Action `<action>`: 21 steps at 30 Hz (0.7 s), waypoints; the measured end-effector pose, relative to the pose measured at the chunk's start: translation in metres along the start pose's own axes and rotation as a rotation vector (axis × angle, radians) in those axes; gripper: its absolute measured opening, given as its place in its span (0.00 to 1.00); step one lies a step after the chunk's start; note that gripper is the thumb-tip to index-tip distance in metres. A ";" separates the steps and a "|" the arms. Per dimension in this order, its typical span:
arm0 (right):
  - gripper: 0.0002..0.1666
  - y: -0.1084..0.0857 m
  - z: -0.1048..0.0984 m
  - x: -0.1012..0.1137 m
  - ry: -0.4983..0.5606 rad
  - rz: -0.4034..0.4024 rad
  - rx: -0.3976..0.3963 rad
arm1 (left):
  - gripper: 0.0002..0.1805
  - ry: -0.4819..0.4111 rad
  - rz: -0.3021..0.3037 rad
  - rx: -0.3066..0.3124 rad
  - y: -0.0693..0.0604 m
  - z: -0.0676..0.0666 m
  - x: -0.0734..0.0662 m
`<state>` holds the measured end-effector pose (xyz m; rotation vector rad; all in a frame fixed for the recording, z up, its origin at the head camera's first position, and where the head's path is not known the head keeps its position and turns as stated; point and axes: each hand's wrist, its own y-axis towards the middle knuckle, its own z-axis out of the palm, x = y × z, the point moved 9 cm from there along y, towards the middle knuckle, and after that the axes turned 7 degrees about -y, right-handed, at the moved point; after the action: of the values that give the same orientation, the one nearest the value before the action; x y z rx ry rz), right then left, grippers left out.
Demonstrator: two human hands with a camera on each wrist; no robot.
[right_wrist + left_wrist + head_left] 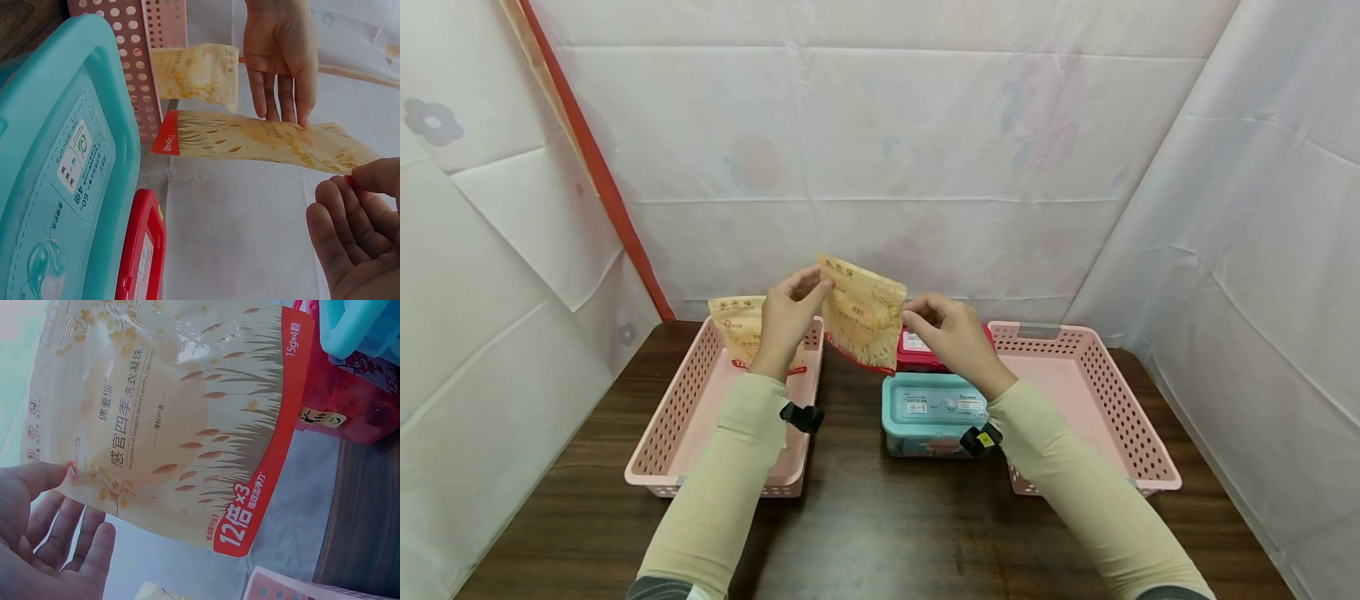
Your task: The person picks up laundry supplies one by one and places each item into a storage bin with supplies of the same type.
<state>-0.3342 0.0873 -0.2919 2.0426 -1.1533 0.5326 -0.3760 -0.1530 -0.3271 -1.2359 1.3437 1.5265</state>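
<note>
A yellow laundry capsule pouch [863,317] with a red lower band hangs in the air between both hands. My left hand [792,317] pinches its left edge near the top, thumb on the printed face. On the opposite edge, my right hand [951,333] pinches the pouch between thumb and forefinger, as the right wrist view also shows. A second pouch [741,329] of the same kind stands in the left pink basket [677,408], partly hidden behind my left hand. Below my right hand sits a teal lidded box [925,417].
A red lidded box [917,354] stands behind the teal one, partly covered by the pouch and my right hand. At the right is another pink basket [1131,408], its near left part behind my right forearm. White cloth walls [970,150] enclose the dark wooden table [880,533].
</note>
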 end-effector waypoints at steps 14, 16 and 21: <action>0.15 0.003 0.000 -0.015 0.172 0.041 0.007 | 0.28 -0.004 -0.005 -0.018 -0.011 -0.011 -0.003; 0.16 0.003 0.000 -0.017 0.193 0.058 0.011 | 0.28 -0.002 -0.006 -0.020 -0.012 -0.012 -0.003; 0.17 0.004 0.002 -0.022 0.241 0.109 0.018 | 0.28 0.005 -0.002 -0.016 -0.016 -0.016 -0.004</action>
<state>-0.3488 0.0969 -0.3061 1.8774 -1.1209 0.8216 -0.3567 -0.1654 -0.3277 -1.2518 1.3356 1.5362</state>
